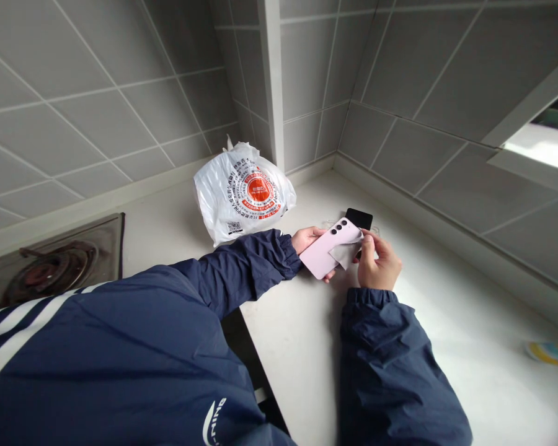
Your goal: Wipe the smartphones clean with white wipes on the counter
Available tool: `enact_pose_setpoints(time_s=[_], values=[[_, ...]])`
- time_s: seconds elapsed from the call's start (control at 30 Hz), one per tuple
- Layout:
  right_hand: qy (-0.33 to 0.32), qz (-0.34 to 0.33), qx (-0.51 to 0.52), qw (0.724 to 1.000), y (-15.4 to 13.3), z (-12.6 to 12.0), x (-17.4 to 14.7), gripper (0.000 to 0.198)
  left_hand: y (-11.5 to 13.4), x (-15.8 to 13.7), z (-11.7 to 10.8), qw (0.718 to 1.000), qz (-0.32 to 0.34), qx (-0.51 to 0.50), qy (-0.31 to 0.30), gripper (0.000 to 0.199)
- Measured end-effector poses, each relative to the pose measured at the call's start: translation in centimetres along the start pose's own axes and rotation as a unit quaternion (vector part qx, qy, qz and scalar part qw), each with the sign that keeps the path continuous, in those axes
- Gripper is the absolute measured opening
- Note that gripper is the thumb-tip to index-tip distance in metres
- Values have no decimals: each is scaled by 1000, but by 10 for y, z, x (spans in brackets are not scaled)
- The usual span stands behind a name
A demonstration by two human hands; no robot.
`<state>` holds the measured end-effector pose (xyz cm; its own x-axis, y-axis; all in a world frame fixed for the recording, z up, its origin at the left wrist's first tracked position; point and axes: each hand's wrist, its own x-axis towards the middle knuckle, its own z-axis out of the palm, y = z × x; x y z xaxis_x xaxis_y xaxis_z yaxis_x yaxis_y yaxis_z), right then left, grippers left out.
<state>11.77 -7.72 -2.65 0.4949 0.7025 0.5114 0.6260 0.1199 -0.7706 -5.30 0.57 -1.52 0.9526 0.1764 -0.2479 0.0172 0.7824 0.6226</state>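
Observation:
A pink phone [320, 253] with several camera lenses on its back is held tilted above the counter. My left hand [307, 238] grips it from the left and underneath, its fingers partly hidden behind the phone. Against the right side of the phone's back lies a thin grey cloth [346, 253]. My right hand [377, 263] pinches the upper right corner of this cloth between thumb and finger. Just behind the phone, a black flat rectangular object [359, 218] rests on the counter, partly covered from view.
A white plastic bag [242, 192] with red and black print stands on the white counter [288, 347] near the wall. At the left is a gas stove [51, 266]. A colourful packet [553, 353] lies at the far right. Grey tiled walls meet behind the counter.

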Motion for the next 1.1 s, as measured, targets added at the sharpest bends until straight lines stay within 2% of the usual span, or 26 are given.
enact_pose_setpoints(time_s=[0.2, 0.4, 0.63, 0.73, 0.87, 0.93, 1.03, 1.1], values=[[-18, -81, -41, 996, -8, 0, 4, 34, -4, -5, 5, 996, -24, 67, 46, 63], [-55, -139, -67, 987, -8, 8, 1, 43, -8, -4, 13, 991, -14, 52, 122, 67], [-23, -82, -44, 995, -5, 14, -2, 41, -5, -1, 19, 993, 7, 43, 111, 65], [-24, -105, -51, 993, -9, 17, -6, 44, -4, -2, 15, 991, 9, 46, 129, 65], [-63, -147, -49, 986, -19, 19, -10, 51, -5, -4, 8, 988, -1, 41, 150, 57], [-83, -162, -57, 982, -25, 20, -13, 52, -5, -4, 7, 988, -8, 45, 149, 60], [-92, -181, -95, 975, -33, 22, -19, 48, -6, -3, 7, 990, 26, 37, 133, 73], [-97, -196, -120, 968, -37, 25, -23, 45, -6, -1, 8, 989, 73, -10, 128, 81]])
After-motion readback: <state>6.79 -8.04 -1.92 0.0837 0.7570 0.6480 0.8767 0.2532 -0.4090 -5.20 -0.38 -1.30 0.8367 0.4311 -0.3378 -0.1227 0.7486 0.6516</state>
